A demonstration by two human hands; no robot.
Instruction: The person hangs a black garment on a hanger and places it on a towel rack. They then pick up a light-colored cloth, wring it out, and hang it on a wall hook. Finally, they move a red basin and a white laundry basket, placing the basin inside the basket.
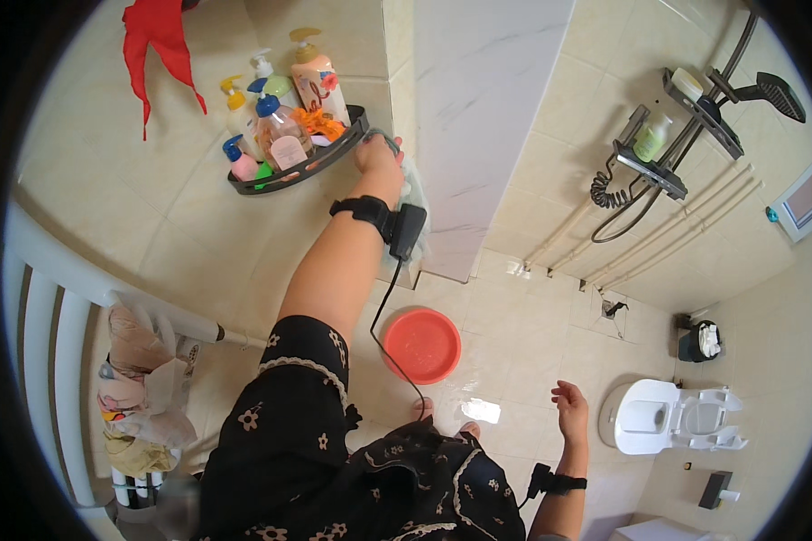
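My left hand (379, 160) is stretched out to the right end of a dark corner shelf (311, 167) on the tiled wall. Its fingers are closed on a grey-green cloth (390, 142), mostly covered by the hand. On the shelf stand several pump bottles, among them a clear one with a blue pump (278, 126) and a tall peach-coloured one (319, 86). An orange scrunched item (320, 124) lies beside them. My right hand (570, 410) hangs low over the floor, fingers loosely apart and holding nothing.
A red basin (422, 346) sits on the tiled floor, near my feet. A toilet (645, 417) and small bin (700, 343) stand at the right. Shower fittings (654, 167) are on the far wall. A white radiator (41, 361) and filled bags (144, 388) are at the left.
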